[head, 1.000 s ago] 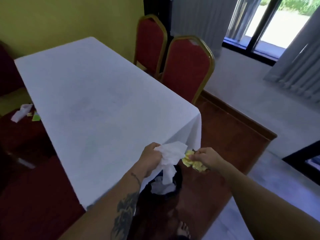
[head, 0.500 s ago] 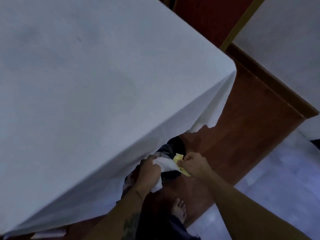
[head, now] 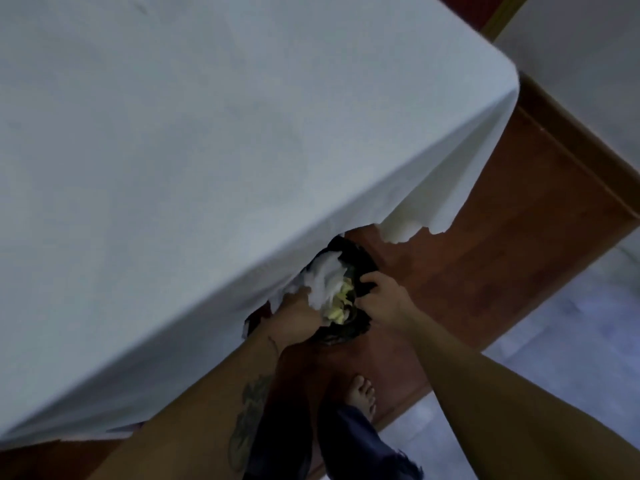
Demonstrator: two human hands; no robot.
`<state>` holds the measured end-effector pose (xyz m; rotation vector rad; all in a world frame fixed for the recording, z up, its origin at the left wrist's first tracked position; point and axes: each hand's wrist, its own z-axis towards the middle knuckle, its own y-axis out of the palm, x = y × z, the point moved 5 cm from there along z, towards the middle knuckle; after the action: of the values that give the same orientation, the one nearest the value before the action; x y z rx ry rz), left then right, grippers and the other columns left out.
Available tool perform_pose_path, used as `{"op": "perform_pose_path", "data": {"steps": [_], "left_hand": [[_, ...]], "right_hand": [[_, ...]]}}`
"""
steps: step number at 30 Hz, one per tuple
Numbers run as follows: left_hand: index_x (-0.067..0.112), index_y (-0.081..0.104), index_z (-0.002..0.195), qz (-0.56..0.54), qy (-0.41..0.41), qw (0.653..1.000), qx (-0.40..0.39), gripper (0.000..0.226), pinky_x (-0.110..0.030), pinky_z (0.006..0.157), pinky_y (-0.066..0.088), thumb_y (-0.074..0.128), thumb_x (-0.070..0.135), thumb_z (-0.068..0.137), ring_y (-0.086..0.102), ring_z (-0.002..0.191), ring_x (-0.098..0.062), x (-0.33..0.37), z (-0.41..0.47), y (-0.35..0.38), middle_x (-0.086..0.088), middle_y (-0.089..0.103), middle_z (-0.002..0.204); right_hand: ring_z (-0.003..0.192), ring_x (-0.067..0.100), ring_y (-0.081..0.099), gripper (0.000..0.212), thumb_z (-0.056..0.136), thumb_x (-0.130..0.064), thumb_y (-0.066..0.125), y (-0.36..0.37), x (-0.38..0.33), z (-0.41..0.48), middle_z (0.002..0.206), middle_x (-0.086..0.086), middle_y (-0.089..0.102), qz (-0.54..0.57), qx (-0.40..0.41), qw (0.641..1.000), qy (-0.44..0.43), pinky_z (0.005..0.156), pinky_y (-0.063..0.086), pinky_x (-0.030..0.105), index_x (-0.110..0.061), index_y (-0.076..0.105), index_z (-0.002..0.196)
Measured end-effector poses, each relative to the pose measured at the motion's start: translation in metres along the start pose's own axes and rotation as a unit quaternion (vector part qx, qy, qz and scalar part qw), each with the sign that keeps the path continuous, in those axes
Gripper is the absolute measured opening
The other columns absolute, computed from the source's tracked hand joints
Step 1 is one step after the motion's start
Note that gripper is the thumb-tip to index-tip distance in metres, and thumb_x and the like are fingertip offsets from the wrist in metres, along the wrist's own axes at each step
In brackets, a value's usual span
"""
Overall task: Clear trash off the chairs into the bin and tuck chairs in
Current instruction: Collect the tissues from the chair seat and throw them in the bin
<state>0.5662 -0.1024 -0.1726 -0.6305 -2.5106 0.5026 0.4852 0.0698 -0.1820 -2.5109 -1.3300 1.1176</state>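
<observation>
Bin [head: 360, 268] is sitting on the wooden floor at the edge of the hanging white cloth, partly tucked under it; black liner is crumpling around its rim. White tissue [head: 327, 277] is lying bunched inside the opening, toward the cloth side. Yellow crumpled paper [head: 337, 308] is lying just beside the tissue, touching it, nearer the viewer. Red chair [head: 485, 8] with gold frame edge is showing only a corner at the top, well apart from the bin.
</observation>
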Motion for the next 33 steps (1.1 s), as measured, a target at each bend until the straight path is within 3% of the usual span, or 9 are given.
{"op": "perform_pose_path", "data": {"steps": [3, 5, 7, 9, 12, 16, 20, 25, 33], "left_hand": [[0.015, 0.054, 0.129, 0.005, 0.023, 1.000, -0.016, 0.031, -0.034, 0.111, 0.038, 0.049, 0.017, 0.099, 0.050, 0.129, -0.026, 0.016, -0.039, -0.016, -0.010, 0.057, 0.130], [0.013, 0.054, 0.129, -0.001, 0.038, 0.999, -0.036, 0.030, -0.030, 0.109, 0.037, 0.040, 0.018, 0.104, 0.051, 0.127, -0.027, 0.030, -0.072, -0.033, -0.009, 0.056, 0.130], [0.008, 0.055, 0.128, 0.000, 0.050, 0.998, -0.044, 0.031, -0.036, 0.084, 0.048, 0.041, 0.018, 0.102, 0.060, 0.098, -0.029, 0.041, -0.097, -0.048, -0.024, 0.053, 0.132], [0.008, 0.057, 0.112, 0.010, 0.054, 0.997, -0.045, 0.019, -0.034, 0.063, 0.039, 0.045, 0.013, 0.100, 0.047, 0.067, -0.020, 0.050, -0.128, -0.069, -0.031, 0.052, 0.115], [0.015, 0.044, 0.142, 0.029, 0.070, 0.997, -0.032, 0.044, -0.033, 0.077, 0.045, 0.046, 0.015, 0.098, 0.049, 0.091, -0.020, 0.060, -0.169, -0.096, -0.013, 0.046, 0.143], [0.018, 0.041, 0.146, 0.008, 0.096, 0.995, -0.016, 0.051, -0.033, 0.082, 0.046, 0.046, 0.016, 0.095, 0.055, 0.111, -0.025, 0.073, -0.227, -0.136, -0.011, 0.045, 0.148], [0.021, 0.047, 0.141, -0.048, 0.111, 0.992, 0.021, 0.050, -0.031, 0.076, 0.049, 0.052, 0.022, 0.091, 0.062, 0.096, -0.021, 0.069, -0.276, -0.180, -0.010, 0.060, 0.127], [0.025, 0.050, 0.137, -0.071, 0.134, 0.984, 0.089, 0.052, -0.029, 0.086, 0.050, 0.053, 0.026, 0.086, 0.063, 0.099, -0.014, 0.029, -0.332, -0.243, -0.003, 0.058, 0.130], [0.012, 0.052, 0.134, -0.136, 0.158, 0.961, 0.180, 0.045, -0.021, 0.056, 0.048, 0.056, 0.013, 0.090, 0.061, 0.072, -0.013, -0.143, -0.425, -0.339, -0.003, 0.063, 0.089]], "right_hand": [[0.077, 0.008, 0.060, 0.040, 0.087, -0.021, 0.065, -0.015, -0.014, -0.026, 0.105, 0.001, 0.059, -0.017, -0.019, 0.999, 0.020, 0.050, 0.045, 0.015, -0.023, 0.056, 0.125], [0.078, 0.010, 0.061, 0.039, 0.087, -0.019, 0.065, -0.025, -0.034, -0.049, 0.105, 0.003, 0.061, -0.032, -0.022, 0.999, 0.008, 0.053, 0.047, 0.017, -0.020, 0.058, 0.125], [0.075, 0.014, 0.062, 0.033, 0.085, -0.018, 0.066, -0.031, -0.055, -0.072, 0.104, 0.010, 0.067, -0.047, -0.033, 0.998, -0.006, 0.055, 0.048, 0.022, -0.016, 0.061, 0.118], [0.071, 0.018, 0.061, 0.026, 0.084, -0.017, 0.066, -0.039, -0.083, -0.101, 0.102, 0.014, 0.069, -0.064, -0.050, 0.996, -0.029, 0.056, 0.048, 0.028, -0.014, 0.063, 0.110], [0.067, 0.017, 0.061, 0.033, 0.081, -0.018, 0.066, -0.047, -0.124, -0.139, 0.092, 0.008, 0.066, -0.083, -0.077, 0.992, -0.052, 0.050, 0.047, 0.026, -0.018, 0.061, 0.114], [0.078, 0.016, 0.060, 0.042, 0.084, -0.027, 0.069, -0.054, -0.185, -0.188, 0.090, -0.003, 0.057, -0.131, -0.099, 0.981, -0.101, 0.057, 0.046, 0.025, -0.024, 0.058, 0.124], [0.082, 0.018, 0.061, 0.037, 0.086, -0.028, 0.066, -0.052, -0.245, -0.229, 0.097, 0.000, 0.060, -0.174, -0.104, 0.966, -0.161, 0.063, 0.051, 0.028, -0.025, 0.058, 0.121], [0.087, 0.016, 0.062, 0.033, 0.082, -0.028, 0.067, -0.033, -0.316, -0.279, 0.099, -0.003, 0.061, -0.186, -0.069, 0.954, -0.227, 0.064, 0.050, 0.027, -0.031, 0.059, 0.114], [0.079, 0.018, 0.060, 0.029, 0.084, -0.021, 0.066, 0.108, -0.410, -0.359, 0.101, 0.011, 0.068, -0.216, -0.065, 0.928, -0.297, 0.066, 0.050, 0.030, -0.026, 0.061, 0.113]]}}
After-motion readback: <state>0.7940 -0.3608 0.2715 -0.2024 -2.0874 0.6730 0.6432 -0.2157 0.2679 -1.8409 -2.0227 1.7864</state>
